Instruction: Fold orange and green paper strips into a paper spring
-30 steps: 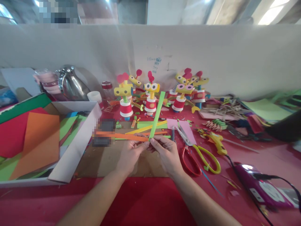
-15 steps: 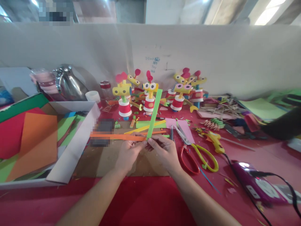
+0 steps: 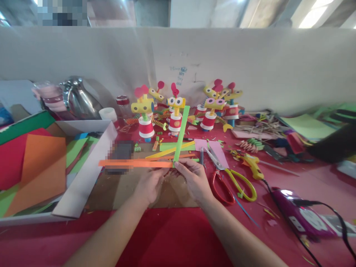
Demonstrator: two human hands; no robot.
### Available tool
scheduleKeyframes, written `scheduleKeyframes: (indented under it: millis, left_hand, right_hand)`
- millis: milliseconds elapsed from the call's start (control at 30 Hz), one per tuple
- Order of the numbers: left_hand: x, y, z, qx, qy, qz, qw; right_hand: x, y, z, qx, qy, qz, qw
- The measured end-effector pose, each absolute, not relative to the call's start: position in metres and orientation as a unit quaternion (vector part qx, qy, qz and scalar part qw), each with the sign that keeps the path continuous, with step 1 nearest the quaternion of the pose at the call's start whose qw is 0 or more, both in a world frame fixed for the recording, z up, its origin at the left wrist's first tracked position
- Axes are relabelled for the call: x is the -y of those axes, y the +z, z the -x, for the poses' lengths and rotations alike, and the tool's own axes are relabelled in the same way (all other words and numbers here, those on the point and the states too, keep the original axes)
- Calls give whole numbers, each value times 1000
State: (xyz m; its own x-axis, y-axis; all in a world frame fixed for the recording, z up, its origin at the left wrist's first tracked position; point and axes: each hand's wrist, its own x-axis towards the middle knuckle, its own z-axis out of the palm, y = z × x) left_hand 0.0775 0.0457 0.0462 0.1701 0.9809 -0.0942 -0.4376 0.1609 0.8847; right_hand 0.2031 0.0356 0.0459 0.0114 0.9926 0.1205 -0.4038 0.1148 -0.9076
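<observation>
An orange paper strip stretches out to the left, and a green paper strip rises from its right end, so the two meet at about a right angle. My right hand pinches that corner, thumb in front and fingers behind. Just below the orange strip, my left hand is closed near the same corner, its fingertips partly hidden behind the strip. Beneath both hands lies a brown board. Scissors with one red and one yellow handle rest open to the right.
Several paper-cup figures stand at the back. A box of coloured paper is at left, beside a steel jug. On the right lie a yellow glue gun, a purple device with cables, and piled scraps.
The orange strip has swung slightly lower and straighter at its left end. My left hand has shifted slightly down from the strip, while the right still pinches the corner.
</observation>
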Motion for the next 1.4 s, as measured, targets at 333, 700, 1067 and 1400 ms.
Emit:
scheduleKeyframes:
  millis: [333,700,1067,1400]
  left_hand:
    - [-51,40,-72,-331,499,-329,730]
    - [-49,42,-70,-326,507,-385,699]
    - [-49,52,-66,-366,494,-307,727]
    - [-35,62,-77,-381,537,-432,616]
  right_hand:
    - [-36,47,-204,455,532,361,616]
    - [-34,38,-197,445,524,357,633]
    - [-35,42,-199,403,555,363,630]
    - [-34,36,-201,462,473,389,641]
